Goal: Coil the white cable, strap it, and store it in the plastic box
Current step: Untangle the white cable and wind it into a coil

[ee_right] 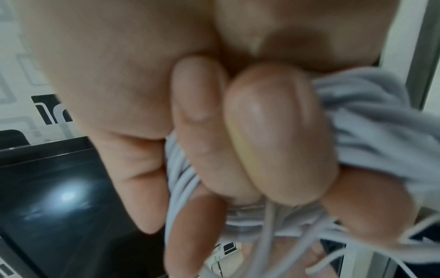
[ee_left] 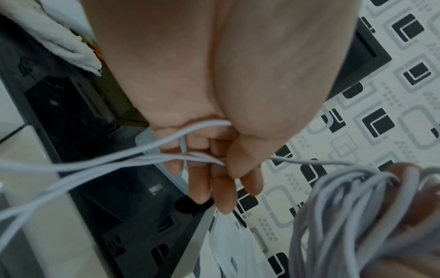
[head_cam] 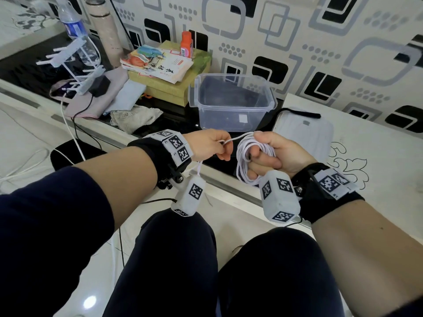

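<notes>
My right hand [head_cam: 267, 154] grips a bundle of white cable [head_cam: 246, 154] wound in several loops, fingers curled through the coil [ee_right: 371, 120]. My left hand [head_cam: 212, 145] pinches the free strand of the cable [ee_left: 190, 159] between thumb and fingers; a short run of it spans across to the coil. More loose cable trails down and left from the left hand. The clear plastic box [head_cam: 231, 106] stands open just beyond both hands on the dark ledge. Its white lid [head_cam: 304, 136] lies to its right, with a black strap [head_cam: 297, 112] on the lid's far edge.
Left of the box sit a green carton with books [head_cam: 160, 65], an orange bottle [head_cam: 186, 44], a rag [head_cam: 135, 117], a white rack [head_cam: 75, 62], a black adapter [head_cam: 99, 85] and bottles. My knees are below the hands. A patterned wall rises behind.
</notes>
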